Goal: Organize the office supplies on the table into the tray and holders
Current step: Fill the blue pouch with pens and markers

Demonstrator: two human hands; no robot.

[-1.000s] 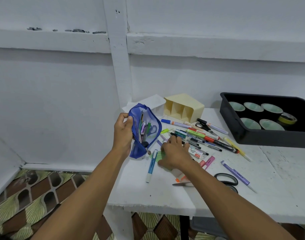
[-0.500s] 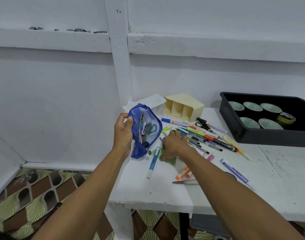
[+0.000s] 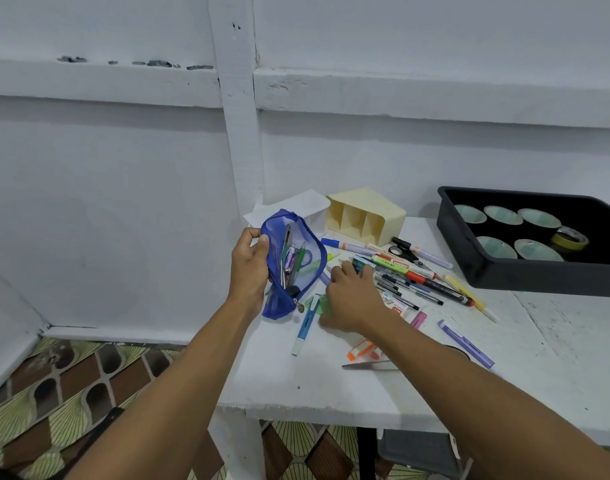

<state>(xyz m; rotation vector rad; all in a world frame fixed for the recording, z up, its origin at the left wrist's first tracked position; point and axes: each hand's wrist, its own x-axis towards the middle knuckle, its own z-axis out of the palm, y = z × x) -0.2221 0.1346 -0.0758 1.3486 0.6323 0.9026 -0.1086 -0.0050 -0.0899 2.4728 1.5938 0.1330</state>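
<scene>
Left hand [image 3: 249,263] pinched the open pouch [image 3: 291,263] by its rim, upright at the table [image 3: 331,386] edge. Right hand [image 3: 353,301] lay knuckles-up over the pens [image 3: 410,275]; couldn't tell if its hidden fingers gripped anything.

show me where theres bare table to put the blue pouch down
Free: the near left corner of the table, between the front edge and the blue highlighter; also the right side in front of the black tray, past the purple marker. Crowded: the middle, where pens pile from the cream holder toward the right hand.
</scene>
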